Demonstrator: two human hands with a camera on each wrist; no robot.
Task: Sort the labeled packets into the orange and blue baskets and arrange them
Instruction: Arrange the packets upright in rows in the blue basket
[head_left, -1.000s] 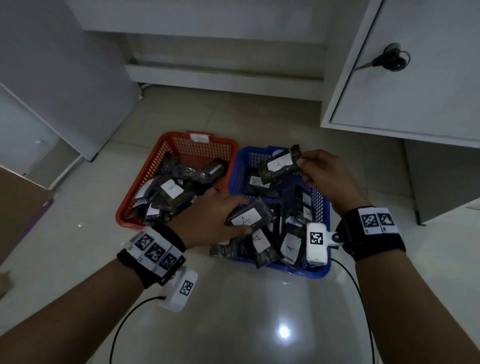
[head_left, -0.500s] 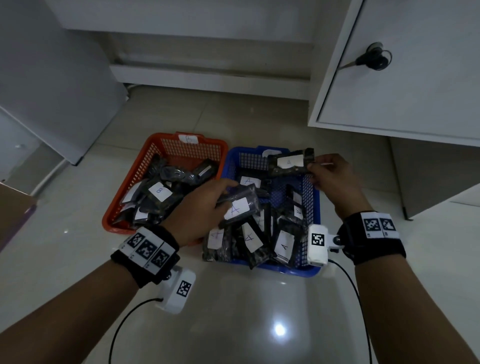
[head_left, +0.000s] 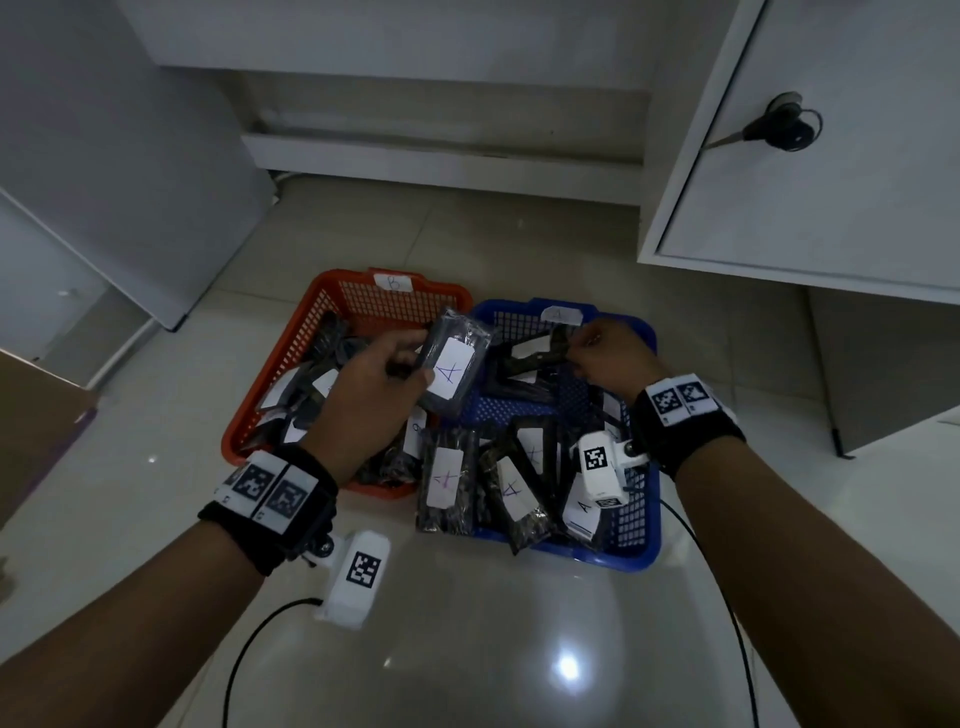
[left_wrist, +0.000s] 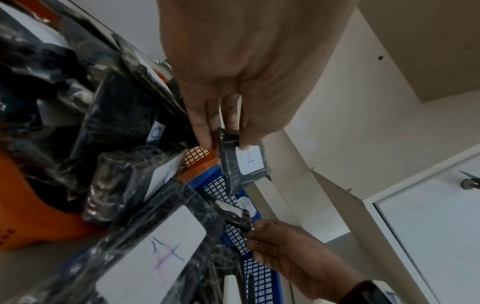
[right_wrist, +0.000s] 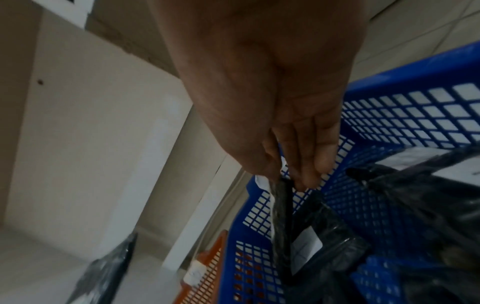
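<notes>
An orange basket (head_left: 332, 291) tagged B and a blue basket (head_left: 641, 558) tagged A stand side by side on the floor, both holding dark packets with white labels. My left hand (head_left: 374, 384) pinches a packet labelled A (head_left: 454, 364) (left_wrist: 244, 162) raised over the divide between the baskets. My right hand (head_left: 608, 353) pinches the end of another dark packet (head_left: 530, 358) (right_wrist: 283, 216) at the far end of the blue basket, its lower end among the packets there. Several A packets (head_left: 514, 483) lie at the blue basket's near end; one (head_left: 447, 478) hangs over its left rim.
A white cabinet door (head_left: 831, 171) with a key in its lock hangs over the right. A white panel (head_left: 130, 182) leans at the left. A brown board (head_left: 36, 415) sits at the far left. Glossy tiled floor (head_left: 493, 649) lies in front.
My left hand lifted its A packet up and away from the blue basket's near end toward the far side. My right hand lowered its packet into the blue basket's far end.
</notes>
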